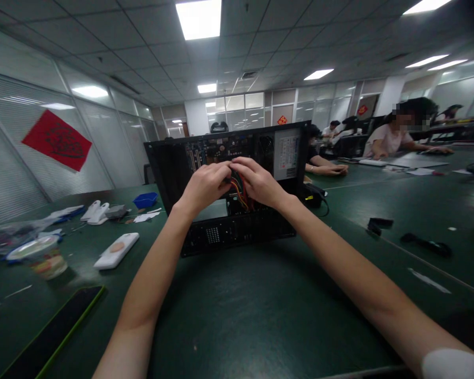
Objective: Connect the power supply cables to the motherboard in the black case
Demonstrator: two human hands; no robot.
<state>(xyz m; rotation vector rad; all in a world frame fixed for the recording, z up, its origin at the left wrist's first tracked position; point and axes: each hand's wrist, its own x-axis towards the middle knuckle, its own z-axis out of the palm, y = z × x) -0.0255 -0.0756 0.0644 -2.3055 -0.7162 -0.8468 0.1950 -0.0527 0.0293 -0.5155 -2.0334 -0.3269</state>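
Note:
A black computer case (237,237) lies on its side edge on the green table, its open side facing me. Inside, a motherboard (221,150), a coiled dark cable and a silver power supply (286,152) show. A bundle of red, yellow and black power cables (240,192) runs down between my hands. My left hand (207,184) is closed at the top of the bundle, fingertips pinched. From the other side, my right hand (258,181) meets it with fingers curled round the same cables. The cable ends are hidden behind my fingers.
To the left are a white power bank-like box (117,251), a plastic cup (49,260), a blue tray (145,200) and a dark green-edged slab (55,331). At right lie black parts (425,245). Co-workers sit beyond; a person's hand (334,169) rests beside the case.

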